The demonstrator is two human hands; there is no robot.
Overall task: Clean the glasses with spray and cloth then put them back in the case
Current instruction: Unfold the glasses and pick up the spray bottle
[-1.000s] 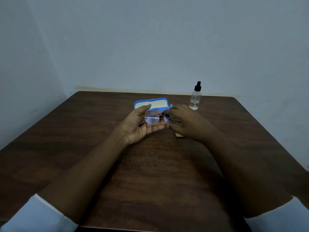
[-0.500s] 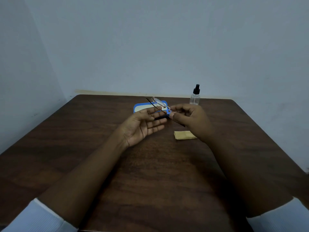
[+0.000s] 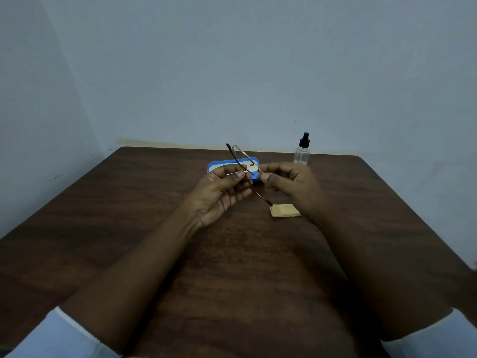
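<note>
glasses (image 3: 241, 157) are now flipped edge-on with temples open, right hand (image 3: 291, 187) pinching the hinge, left hand (image 3: 222, 192) pinching a temple; spray (image 3: 301, 156) and cloth (image 3: 284, 211) still untouched.

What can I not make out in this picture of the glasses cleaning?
All in the head view:
1. glasses: lenses turned edge-on and dim; cleanliness unreadable.
2. case: near edge hidden behind the left hand and right hand.
3. cloth: right end covered by the right hand.
4. spray bottle: small and dim; liquid level unclear.
</note>
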